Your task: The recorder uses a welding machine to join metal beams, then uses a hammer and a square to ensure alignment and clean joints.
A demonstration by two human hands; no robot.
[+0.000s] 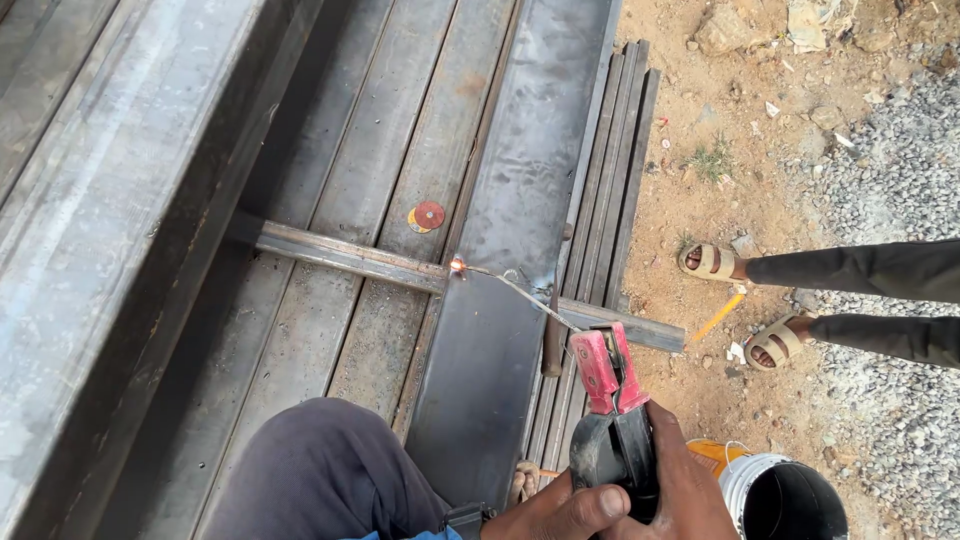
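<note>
My right hand (692,488) and my left hand (560,512) both wrap the black handle of a welding electrode holder (612,420) with red jaws, low at the right. A thin electrode rod (515,292) runs from the jaws up and left to a small glowing orange spot (457,265). That spot sits where a steel cross bar (340,255) meets a wide flat steel plate (520,200). My knee in dark trousers (320,470) rests over the long steel sections (380,150) lying lengthwise.
A red grinding disc (428,214) lies on the steel above the cross bar. Another person's sandalled feet (710,262) (775,345) stand on sandy ground at the right. A white bucket (780,495) stands by my right hand. A heavy steel beam (110,200) fills the left.
</note>
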